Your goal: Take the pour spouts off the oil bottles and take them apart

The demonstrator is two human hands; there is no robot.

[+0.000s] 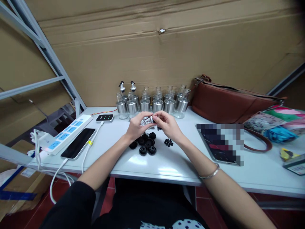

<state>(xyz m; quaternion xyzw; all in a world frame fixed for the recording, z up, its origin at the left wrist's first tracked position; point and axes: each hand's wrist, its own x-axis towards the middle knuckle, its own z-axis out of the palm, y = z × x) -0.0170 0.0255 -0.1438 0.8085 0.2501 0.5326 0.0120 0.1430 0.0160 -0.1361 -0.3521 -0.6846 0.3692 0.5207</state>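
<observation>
Above the table, my left hand [138,125] is closed around a small silver metal pour spout [149,120], partly covered by the fingers. The thumb and forefinger of my right hand [168,125] pinch the spout's end, where a bit of black shows; its exact shape is hidden. Just below the hands lie several round black stoppers [152,150] in a loose heap. A cluster of tiny black caps [168,142] sits right of them. Behind the hands stand glass bottles with metal sleeves [157,106] in two rows. Two at the back left carry silver-and-black pour spouts [132,86].
On the left are a white power strip [69,133], a phone [78,143] and a small charging device [105,118] with cables. To the right lie a tablet [218,143], a brown leather bag [228,101] and a yellow tool [288,154]. Cardboard [133,54] backs the table.
</observation>
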